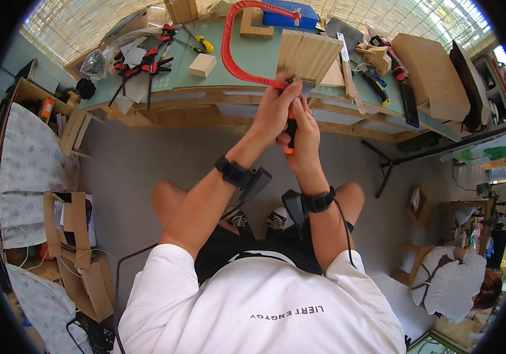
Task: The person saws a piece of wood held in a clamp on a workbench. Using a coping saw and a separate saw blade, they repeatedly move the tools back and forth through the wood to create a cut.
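A coping saw with a deep, curved red frame [227,44] reaches out over the workbench, its black and orange handle [291,134] toward me. Round that handle my right hand [305,133] is closed. My left hand [273,112] is closed at the near end of the frame, thumb and fingers pinched where frame meets handle. Just beyond both hands a pale wooden board [306,56] stands upright at the bench's front edge. The far end of the saw frame is over the board's top edge; the thin blade is hard to make out there.
On the green bench top [173,76] lie red-black clamps [147,68], a yellow-handled screwdriver [206,45], a wood block [203,65] and a blue box [291,15]. At right are a utility knife [377,88] and a cardboard box [427,76]. A tripod leg [384,171] and another person [451,280] are farther right.
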The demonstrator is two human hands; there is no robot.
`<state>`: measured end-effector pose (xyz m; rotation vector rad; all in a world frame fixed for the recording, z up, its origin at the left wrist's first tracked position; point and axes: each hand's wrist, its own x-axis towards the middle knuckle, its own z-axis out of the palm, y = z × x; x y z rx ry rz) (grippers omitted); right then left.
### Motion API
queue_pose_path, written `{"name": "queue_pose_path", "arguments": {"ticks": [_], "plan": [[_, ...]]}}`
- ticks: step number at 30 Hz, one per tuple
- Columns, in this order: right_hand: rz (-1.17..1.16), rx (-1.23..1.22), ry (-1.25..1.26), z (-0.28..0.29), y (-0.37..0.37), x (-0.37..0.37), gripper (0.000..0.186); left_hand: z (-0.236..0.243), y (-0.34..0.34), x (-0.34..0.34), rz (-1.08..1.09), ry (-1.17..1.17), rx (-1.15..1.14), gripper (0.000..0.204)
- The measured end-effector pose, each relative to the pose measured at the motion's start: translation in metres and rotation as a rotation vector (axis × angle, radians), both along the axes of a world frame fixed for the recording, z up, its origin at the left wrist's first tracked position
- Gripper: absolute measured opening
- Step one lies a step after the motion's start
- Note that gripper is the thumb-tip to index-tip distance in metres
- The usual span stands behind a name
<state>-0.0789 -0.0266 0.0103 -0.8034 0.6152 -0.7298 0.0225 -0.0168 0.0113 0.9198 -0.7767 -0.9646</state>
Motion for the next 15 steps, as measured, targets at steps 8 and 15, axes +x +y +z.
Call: {"name": "queue_pose_path", "arguments": {"ticks": [8,15], "plan": [[0.032,0.002,-0.066,-0.001,-0.013,0.008,0.029,0.005,-0.010,0.009,0.020,0.001,0.068,0.019],[-0.084,0.013,0.044,-0.001,0.014,-0.003,0.029,-0.012,0.010,-0.015,0.011,0.173,-0.056,0.020]]}}
